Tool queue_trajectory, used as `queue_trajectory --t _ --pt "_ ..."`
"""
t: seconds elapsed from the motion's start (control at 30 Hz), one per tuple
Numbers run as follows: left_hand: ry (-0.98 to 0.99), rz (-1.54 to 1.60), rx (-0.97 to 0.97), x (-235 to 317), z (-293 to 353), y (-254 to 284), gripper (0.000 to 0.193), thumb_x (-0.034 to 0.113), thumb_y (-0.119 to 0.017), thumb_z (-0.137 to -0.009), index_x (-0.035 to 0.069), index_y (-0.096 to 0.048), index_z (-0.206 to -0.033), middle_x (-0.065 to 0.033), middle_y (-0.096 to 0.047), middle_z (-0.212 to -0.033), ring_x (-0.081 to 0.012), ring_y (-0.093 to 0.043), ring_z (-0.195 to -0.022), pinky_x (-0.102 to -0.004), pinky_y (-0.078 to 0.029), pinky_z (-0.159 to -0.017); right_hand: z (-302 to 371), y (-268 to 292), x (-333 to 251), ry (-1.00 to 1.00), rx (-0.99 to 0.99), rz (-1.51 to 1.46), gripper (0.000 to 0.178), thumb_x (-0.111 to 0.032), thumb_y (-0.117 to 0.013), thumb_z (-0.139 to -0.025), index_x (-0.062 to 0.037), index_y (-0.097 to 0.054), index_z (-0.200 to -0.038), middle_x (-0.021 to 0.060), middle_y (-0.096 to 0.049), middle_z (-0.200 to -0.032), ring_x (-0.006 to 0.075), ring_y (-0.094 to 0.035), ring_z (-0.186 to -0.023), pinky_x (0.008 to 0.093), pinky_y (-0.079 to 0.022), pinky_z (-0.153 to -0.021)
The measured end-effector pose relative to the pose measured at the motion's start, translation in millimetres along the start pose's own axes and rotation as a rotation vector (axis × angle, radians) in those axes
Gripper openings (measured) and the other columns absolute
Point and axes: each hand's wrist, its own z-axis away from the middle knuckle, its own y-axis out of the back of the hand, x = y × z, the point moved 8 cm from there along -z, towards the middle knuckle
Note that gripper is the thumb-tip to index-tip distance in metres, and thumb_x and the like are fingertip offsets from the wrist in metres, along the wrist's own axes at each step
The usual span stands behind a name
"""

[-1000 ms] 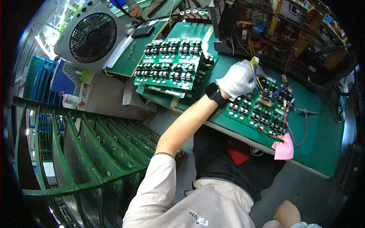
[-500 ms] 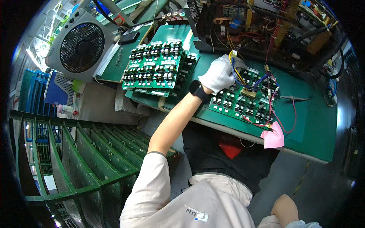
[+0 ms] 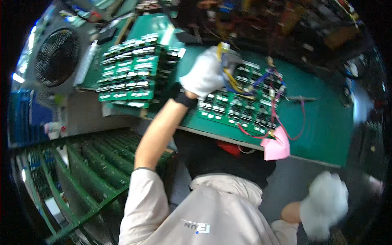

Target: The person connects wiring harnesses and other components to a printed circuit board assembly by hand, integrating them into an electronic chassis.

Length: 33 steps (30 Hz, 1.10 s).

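Observation:
My left hand (image 3: 205,72), in a white glove with a black watch (image 3: 183,98) at its wrist, is over the far left part of a green circuit board (image 3: 228,108) on the bench. Its fingers are closed on a bundle of yellow and blue wires (image 3: 229,77) with a white connector at the top; the fingertips are partly hidden. Red wires and a pink piece of paper (image 3: 277,145) are at the board's right and front. My right hand (image 3: 325,204), also white-gloved, is low at the right, away from the bench. Motion blur hides its fingers.
Left of my left hand, several populated circuit boards (image 3: 130,75) are stacked on the bench. A grey fan (image 3: 57,57) stands beyond them. Green metal racks (image 3: 94,173) fill the lower left. Dark equipment with loose wiring (image 3: 286,32) lines the bench's back; a thin probe (image 3: 300,99) lies at right.
My view has shifted, sliding the scene left. My left hand and the wire bundle have moved left over the board. The gloved right hand has come up into view at the lower right.

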Motion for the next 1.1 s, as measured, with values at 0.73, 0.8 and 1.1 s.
queue_trajectory --t 0.73,0.8,1.1 --pt "-0.088 -0.014 -0.080 21.4 -24.6 0.1 0.023 0.006 -0.060 -0.088 0.007 -0.071 -0.108 -0.0147 -0.071 -0.111 -0.0390 -0.066 -0.106 -0.0474 -0.052 -0.095 -11.9 -10.4 100.5 0.629 -0.406 0.672 0.087 -0.082 -0.063 -0.085 -0.0032 -0.063 -0.121 0.0174 -0.059 -0.121 0.0425 -0.062 -0.114 0.0628 -0.051 -0.105" --pt "-0.084 -0.057 -0.049 14.7 -27.1 -3.6 0.023 0.005 -0.059 -0.088 0.006 -0.071 -0.108 -0.0151 -0.071 -0.110 -0.0390 -0.066 -0.106 -0.0474 -0.052 -0.096 -12.5 -9.6 103.4 0.631 -0.417 0.713 0.084 -0.080 -0.062 -0.087 -0.0041 -0.063 -0.122 0.0174 -0.059 -0.122 0.0411 -0.062 -0.114 0.0612 -0.052 -0.104" --pt "-0.106 0.135 0.121 2.5 -18.3 10.3 0.008 0.011 -0.063 -0.086 0.004 -0.060 -0.089 -0.0181 -0.063 -0.082 -0.0388 -0.062 -0.078 -0.0471 -0.050 -0.072 -7.2 -21.7 99.6 0.695 -0.342 0.730 0.059 -0.058 -0.066 -0.096 -0.0076 -0.061 -0.127 0.0192 -0.065 -0.122 0.0426 -0.066 -0.115 0.0537 -0.053 -0.098"
